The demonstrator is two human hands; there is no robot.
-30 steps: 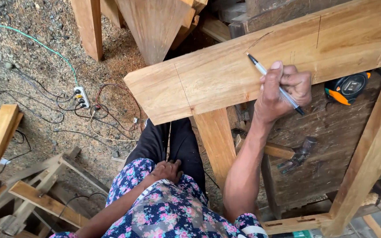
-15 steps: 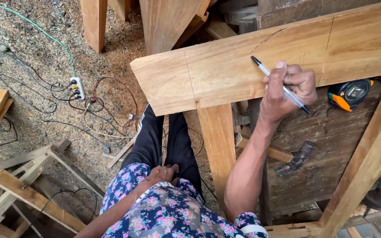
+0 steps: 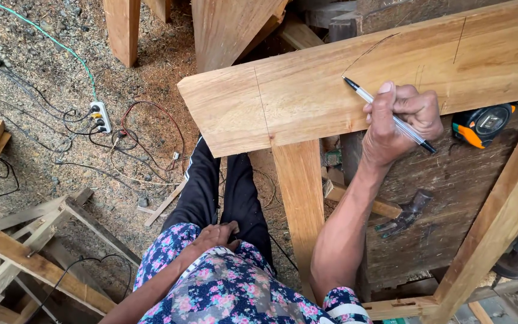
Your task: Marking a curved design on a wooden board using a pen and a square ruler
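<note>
Right hand (image 3: 400, 123) sits right of centre in the upper half of the frame, fingers curled and pinching a pen (image 3: 389, 114) between thumb and forefinger. Pen is slim, clear-barrelled with dark ends. Its long axis runs diagonally, dark tip pointing to the upper left, back end sticking out lower right past the knuckles. Tip touches the top face of a wide plank (image 3: 307, 90), right at the lower end of a thin curved drawn line (image 3: 370, 49). Plank is pale, smooth-sawn wood with visible grain, lying slanted across the upper frame, left end cut square, with straight pencil marks across it.

Left hand (image 3: 214, 235) is at lower centre, resting on the person's black trousers at the thigh, fingers loosely bent, holding nothing. Floral shirt (image 3: 229, 288) fills the bottom centre.

Below the plank, a wooden leg (image 3: 300, 192) runs down. At right, an orange and black tape measure (image 3: 484, 124) lies on a dark weathered board (image 3: 445, 198), with a claw hammer (image 3: 403, 216) lower down. Upper left shows a white power strip (image 3: 101, 116) with tangled cables on gravel and sawdust.
</note>
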